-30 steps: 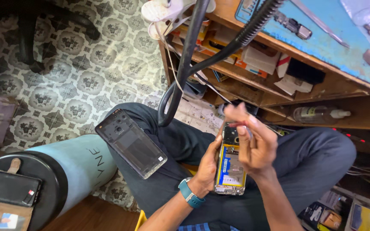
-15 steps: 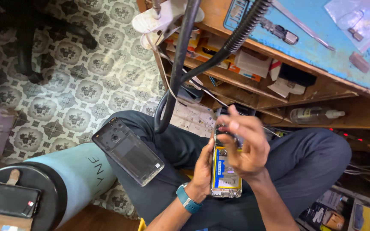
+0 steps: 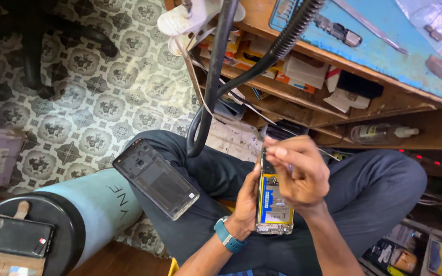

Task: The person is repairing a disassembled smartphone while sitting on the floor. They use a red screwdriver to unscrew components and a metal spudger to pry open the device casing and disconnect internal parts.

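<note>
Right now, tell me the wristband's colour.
Teal blue, on the left wrist; the wristband shows in the head view.

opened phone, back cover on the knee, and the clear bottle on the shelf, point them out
opened phone point(image 3: 274, 204), head view, on its yellow battery
back cover point(image 3: 155, 179), head view, middle of its inner face
clear bottle point(image 3: 379, 134), head view, its body

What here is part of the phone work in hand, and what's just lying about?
In use: opened phone, left hand, right hand, back cover on the knee.
Lying about: spray bottle, dark phone, tweezers, white clamp.
</note>
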